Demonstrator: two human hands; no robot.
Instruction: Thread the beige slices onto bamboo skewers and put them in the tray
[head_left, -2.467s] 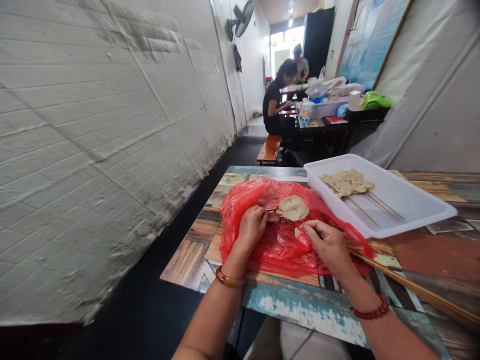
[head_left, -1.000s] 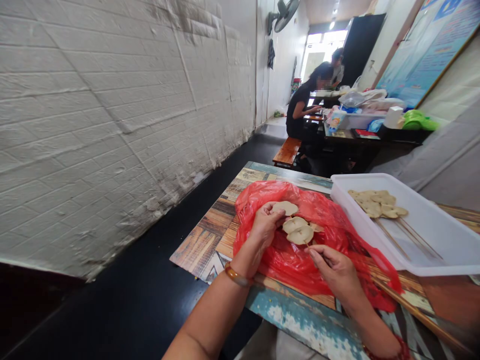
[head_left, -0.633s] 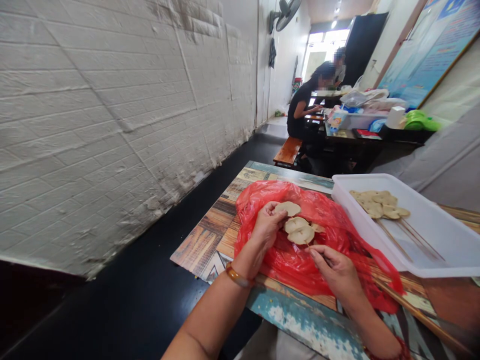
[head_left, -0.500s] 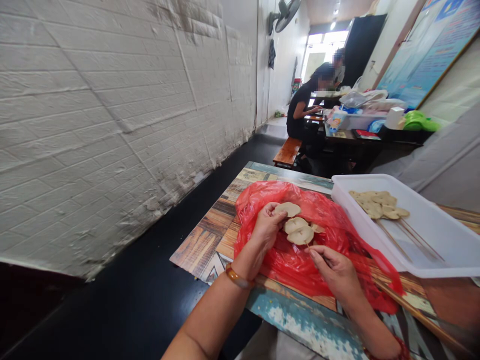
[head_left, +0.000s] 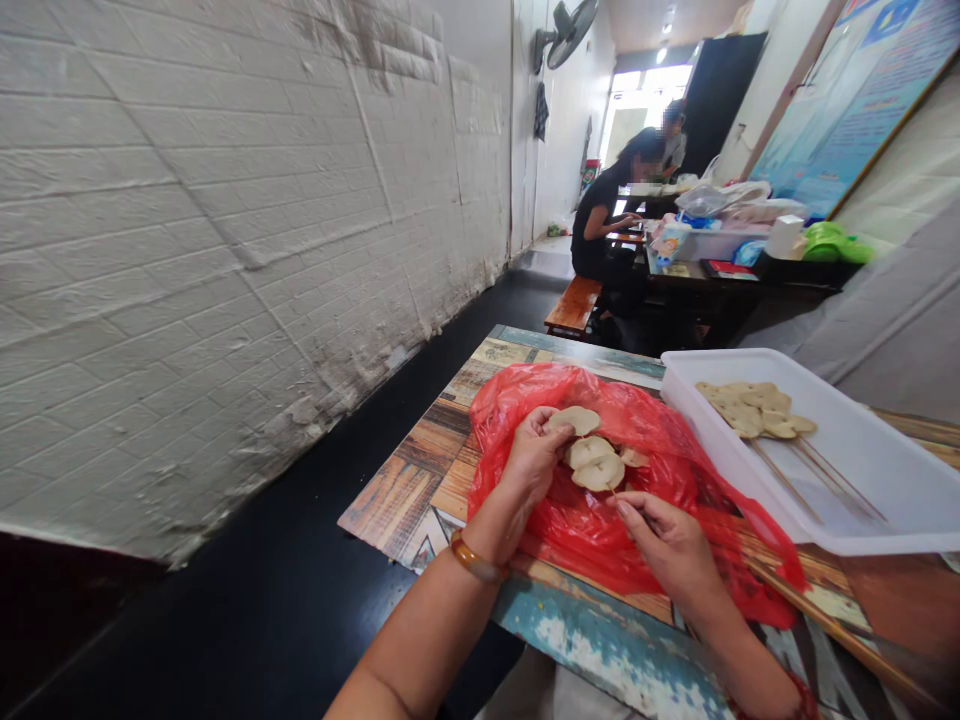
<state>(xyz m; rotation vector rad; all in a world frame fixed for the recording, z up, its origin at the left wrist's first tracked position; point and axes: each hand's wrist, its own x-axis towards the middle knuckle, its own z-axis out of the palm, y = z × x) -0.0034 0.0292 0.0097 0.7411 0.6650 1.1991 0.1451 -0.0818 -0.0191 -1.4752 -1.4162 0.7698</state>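
My left hand (head_left: 531, 455) is closed, pinching a pale beige round slice (head_left: 580, 420) by its left edge. Just below it, two more pale slices (head_left: 600, 472) sit threaded on a thin wooden skewer (head_left: 616, 491). The skewer's lower end is between the thumb and fingers of my right hand (head_left: 669, 540). Both hands are over a crumpled red plastic bag (head_left: 517, 395), where another slice (head_left: 634, 458) lies partly hidden behind the skewered ones. What kind of food the slices are, I cannot tell.
A white plastic tub (head_left: 892, 445) at the right holds skewered slices (head_left: 750, 405). Long thin sticks (head_left: 847, 625) lie by the bag on the wood-patterned table (head_left: 405, 480). Beyond, a person (head_left: 600, 215) sits on a bench (head_left: 574, 303) at a cluttered table; another person is farther back.
The view has shifted very slightly. Both hands keep their grips, and the slices and skewer stay in nearly the same positions.
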